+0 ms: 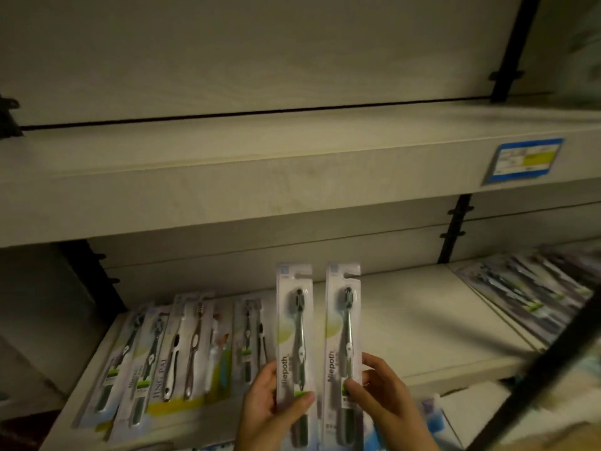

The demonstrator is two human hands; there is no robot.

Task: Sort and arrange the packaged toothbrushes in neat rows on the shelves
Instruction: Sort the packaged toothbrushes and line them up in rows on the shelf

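Toothbrush packs point(182, 349) lie in a row on the left of the lower shelf point(422, 320). In front, the left hand point(266, 405) pinches the left pack point(294, 336) upright near its bottom; the right hand point(388, 403) pinches the right pack point(343, 336) just beside it.

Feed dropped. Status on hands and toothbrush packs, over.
Left hand grips left pack; right hand grips right pack. Both upright, side by side. Other packs on shelf at left.

A single head-worn camera (wide-angle, no second view) looks forward and down from close in onto the lower shelf point(409, 323); the upper shelf point(292, 177) crosses the frame above it.
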